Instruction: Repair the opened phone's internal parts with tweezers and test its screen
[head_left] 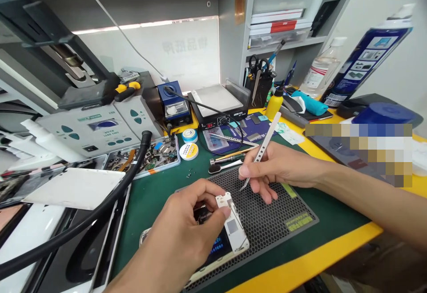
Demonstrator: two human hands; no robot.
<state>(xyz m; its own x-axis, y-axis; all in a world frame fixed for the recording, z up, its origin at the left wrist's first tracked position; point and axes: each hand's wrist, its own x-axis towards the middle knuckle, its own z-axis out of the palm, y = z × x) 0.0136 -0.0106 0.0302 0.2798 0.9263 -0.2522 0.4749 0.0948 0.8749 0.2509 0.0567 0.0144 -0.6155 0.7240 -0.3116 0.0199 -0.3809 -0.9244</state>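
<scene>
An opened smartphone, with dark inner parts and a white end cover, lies at an angle on the black honeycomb-pattern mat. My left hand covers much of the phone, its thumb and fingers closed on the white end. In my right hand is a pair of silver tweezers, gripped like a pen between thumb and fingers. The tweezers' bent tips point down just above the mat, to the right of the phone and apart from it.
A black-bristled brush and a screwdriver lie behind the mat. At left are a tray of small parts, a black hose and a hot-air station. A heating plate and yellow bottle stand behind.
</scene>
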